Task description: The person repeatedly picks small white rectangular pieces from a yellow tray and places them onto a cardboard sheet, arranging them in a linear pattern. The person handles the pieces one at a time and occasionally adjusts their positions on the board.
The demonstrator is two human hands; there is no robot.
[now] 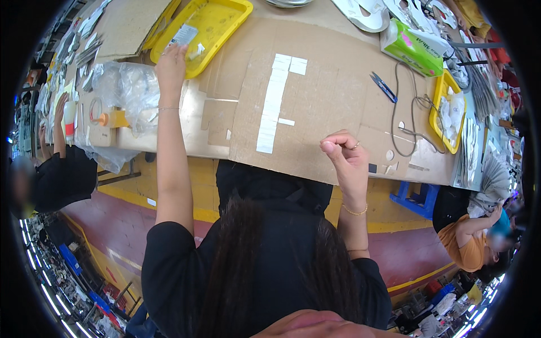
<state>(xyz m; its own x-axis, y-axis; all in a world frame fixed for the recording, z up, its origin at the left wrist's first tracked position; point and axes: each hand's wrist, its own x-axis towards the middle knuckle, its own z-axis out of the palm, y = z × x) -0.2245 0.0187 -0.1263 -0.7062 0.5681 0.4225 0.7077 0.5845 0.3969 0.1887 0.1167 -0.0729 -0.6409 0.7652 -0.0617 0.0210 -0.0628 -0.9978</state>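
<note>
My left hand (171, 65) reaches over the near rim of a yellow plastic tray (222, 35). Its bent fingers are at the lower end of a small whitish printed packet (185, 35), and a grip on it looks likely, though the fingertips are partly hidden. A small white scrap (197, 52) lies beside it in the tray. My right hand (346, 155) hovers by the front edge of the cardboard sheet (332, 84), its fingers curled and thumb close to the forefinger; nothing shows in it. A column of white paper slips (270, 107) lies on the cardboard, with two slips off its right side.
Blue-handled snips (384, 87), a dark cord (414, 101), a green tissue box (411, 48) and a yellow basket (451, 110) stand at the right. Clear plastic bags (127, 87) and an orange-capped bottle (112, 119) lie at the left. Other people sit on both sides.
</note>
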